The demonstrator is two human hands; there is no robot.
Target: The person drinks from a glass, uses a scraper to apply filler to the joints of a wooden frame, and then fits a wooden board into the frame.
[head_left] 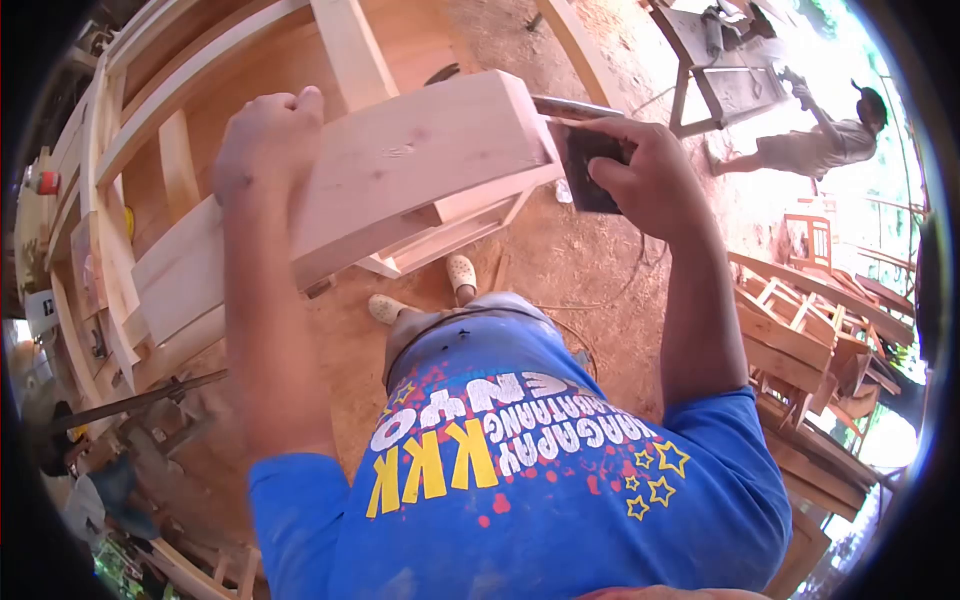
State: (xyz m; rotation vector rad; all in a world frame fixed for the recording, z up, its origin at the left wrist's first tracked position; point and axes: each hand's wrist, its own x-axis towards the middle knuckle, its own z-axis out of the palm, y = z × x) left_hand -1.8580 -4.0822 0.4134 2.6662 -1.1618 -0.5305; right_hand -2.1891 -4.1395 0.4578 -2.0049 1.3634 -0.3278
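A thick pale wooden board lies across a wooden frame in front of me. My left hand is closed at the board's far edge, slightly blurred; what its curled fingers hold, if anything, is hidden. At the board's right end, my right hand grips a dark, flat, squarish tool, thumb on its near face. The tool is close beside the board's end, and a thin metal strip shows just beyond it.
Slatted wooden framework stands at the upper left. Another person is by a wooden bench at the upper right. Chair frames and timber are piled at the right. A dark bar crosses the lower left.
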